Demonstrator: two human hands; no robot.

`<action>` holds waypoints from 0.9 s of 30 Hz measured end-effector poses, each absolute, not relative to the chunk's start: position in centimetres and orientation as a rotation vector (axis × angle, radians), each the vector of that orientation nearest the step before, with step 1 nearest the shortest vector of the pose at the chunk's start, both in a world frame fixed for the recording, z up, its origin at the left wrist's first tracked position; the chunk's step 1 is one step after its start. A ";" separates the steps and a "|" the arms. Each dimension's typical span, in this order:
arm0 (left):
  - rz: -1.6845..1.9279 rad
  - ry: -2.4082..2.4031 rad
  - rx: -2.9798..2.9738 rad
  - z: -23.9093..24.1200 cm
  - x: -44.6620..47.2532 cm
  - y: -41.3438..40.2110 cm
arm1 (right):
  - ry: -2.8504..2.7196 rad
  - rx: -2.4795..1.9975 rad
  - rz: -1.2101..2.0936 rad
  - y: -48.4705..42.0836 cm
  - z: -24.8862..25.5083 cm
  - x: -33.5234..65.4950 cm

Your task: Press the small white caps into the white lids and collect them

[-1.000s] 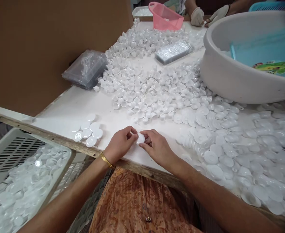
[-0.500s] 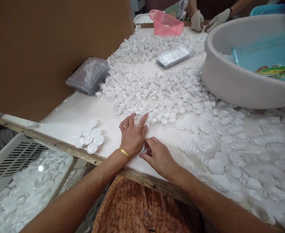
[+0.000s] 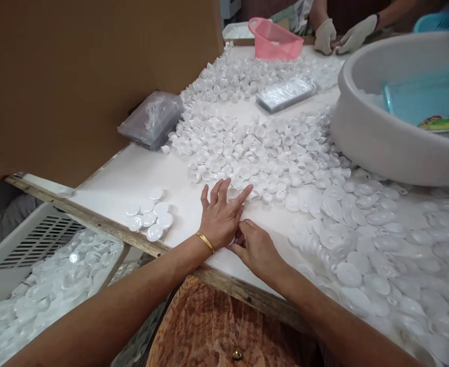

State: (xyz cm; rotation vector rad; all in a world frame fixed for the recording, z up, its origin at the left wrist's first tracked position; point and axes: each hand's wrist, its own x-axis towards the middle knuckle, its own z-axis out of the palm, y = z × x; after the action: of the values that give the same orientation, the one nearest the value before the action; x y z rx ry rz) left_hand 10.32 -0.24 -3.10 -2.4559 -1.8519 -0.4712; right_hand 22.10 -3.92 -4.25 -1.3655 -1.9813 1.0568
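My left hand, with a gold bangle on its wrist, is over the white table near its front edge. Its fingers are spread, their tips close to a heap of small white toy-sized cups. Against its thumb side is my right hand, fingers curled together in a pinch; whatever lies between them is hidden. To the left sits a small group of white round pieces, with shiny tops. Many flat white saucer-like discs spread out on the right.
A big white tub stands at right. Clear plastic-wrapped packs lie around the cups, with a pink scoop at the back. A brown board rises at left above a crate of white pieces. Another person's gloved hands work opposite.
The view has swung slightly left, so everything sits further right. My left fingers have spread wider; a white piece glimpsed between my hands is now hidden. An arm shows at the left edge.
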 end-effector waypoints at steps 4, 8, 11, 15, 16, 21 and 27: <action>-0.543 -1.908 -2.352 -3.0 10.4 -0.7 | -2.001 -1.365 1.057 -3.8 -4.2 22.1; -0.666 -2.018 -2.331 -2.9 9.9 -0.9 | -1.951 -1.346 0.999 -4.0 -4.0 22.7; -0.847 -2.133 -2.383 -2.7 9.2 -0.6 | -1.811 -1.247 1.069 -4.3 -3.5 23.1; -1.154 -2.256 -2.425 -2.6 8.9 -0.6 | -1.660 -1.155 1.208 -4.6 -2.9 23.2; -1.219 -2.293 -2.410 -2.6 9.0 -0.7 | -1.648 -1.154 1.210 -4.7 -2.8 23.1; -1.417 -2.463 -2.282 -2.1 9.9 -1.1 | -1.649 -1.137 1.059 -5.1 -2.4 22.9; -1.698 -2.694 -2.184 -1.4 11.2 -1.5 | -1.769 -1.106 0.810 -5.4 -1.4 23.4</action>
State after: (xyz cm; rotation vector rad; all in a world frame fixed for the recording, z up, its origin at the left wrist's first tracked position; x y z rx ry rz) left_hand 11.21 -1.49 -1.39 -2.1843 -2.6939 -1.6982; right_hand 23.36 -5.37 -1.45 -1.1056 -1.7692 0.8101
